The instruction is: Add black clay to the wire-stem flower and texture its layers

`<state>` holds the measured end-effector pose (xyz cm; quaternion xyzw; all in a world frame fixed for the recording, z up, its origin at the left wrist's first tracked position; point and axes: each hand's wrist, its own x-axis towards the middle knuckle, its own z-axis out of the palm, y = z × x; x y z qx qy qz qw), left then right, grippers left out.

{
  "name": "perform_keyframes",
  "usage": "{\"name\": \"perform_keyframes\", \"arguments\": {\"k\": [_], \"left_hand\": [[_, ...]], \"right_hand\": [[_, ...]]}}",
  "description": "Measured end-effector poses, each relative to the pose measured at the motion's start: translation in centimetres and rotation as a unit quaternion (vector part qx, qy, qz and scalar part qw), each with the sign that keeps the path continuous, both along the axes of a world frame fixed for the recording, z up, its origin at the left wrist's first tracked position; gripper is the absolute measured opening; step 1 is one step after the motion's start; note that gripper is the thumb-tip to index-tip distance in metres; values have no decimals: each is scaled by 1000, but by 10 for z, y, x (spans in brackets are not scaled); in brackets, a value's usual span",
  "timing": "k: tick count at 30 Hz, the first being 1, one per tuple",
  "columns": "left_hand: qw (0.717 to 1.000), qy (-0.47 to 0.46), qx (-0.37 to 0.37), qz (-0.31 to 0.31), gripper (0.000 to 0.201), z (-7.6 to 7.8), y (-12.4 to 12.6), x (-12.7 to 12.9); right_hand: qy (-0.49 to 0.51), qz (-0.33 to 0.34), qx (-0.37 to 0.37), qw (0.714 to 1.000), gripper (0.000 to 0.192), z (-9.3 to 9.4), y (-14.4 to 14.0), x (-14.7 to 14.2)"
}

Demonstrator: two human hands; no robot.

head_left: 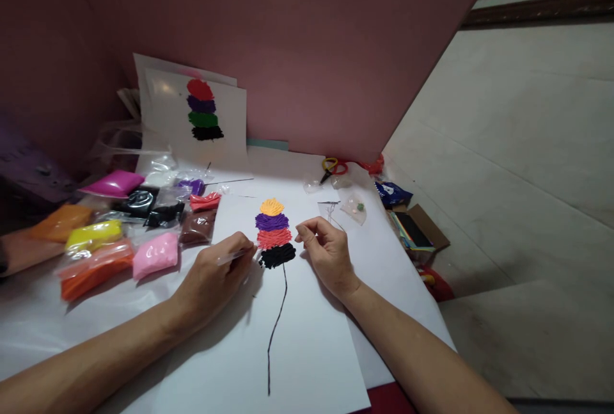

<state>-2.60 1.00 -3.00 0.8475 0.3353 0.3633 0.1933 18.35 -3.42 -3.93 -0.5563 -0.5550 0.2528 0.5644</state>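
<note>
A white sheet of paper lies in front of me, bearing a stack of textured clay bands: orange-yellow on top, then purple, coral red and black. A thin black line runs down from the black band. My left hand is closed around a clear plastic clay tool, its fingertips at the left edge of the lower bands. On the other side, my right hand pinches thumb against fingers beside the red and black bands; whatever is between them is too small to make out.
Packets of coloured clay crowd the left. Behind, a sheet with a similar clay stack leans on the wall. Scissors and small plastic bags lie at the back right. Past the table's right edge is an open box.
</note>
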Motion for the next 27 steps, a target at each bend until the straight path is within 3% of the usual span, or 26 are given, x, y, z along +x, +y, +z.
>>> {"name": "perform_keyframes", "arguments": {"k": [6, 27], "left_hand": [[999, 2, -32, -10, 19, -1, -1, 1], [999, -10, -32, -41, 18, 0, 1, 7]], "right_hand": [[3, 3, -2, 1000, 21, -1, 0, 0], [-1, -3, -2, 1000, 21, 1, 0, -1]]}}
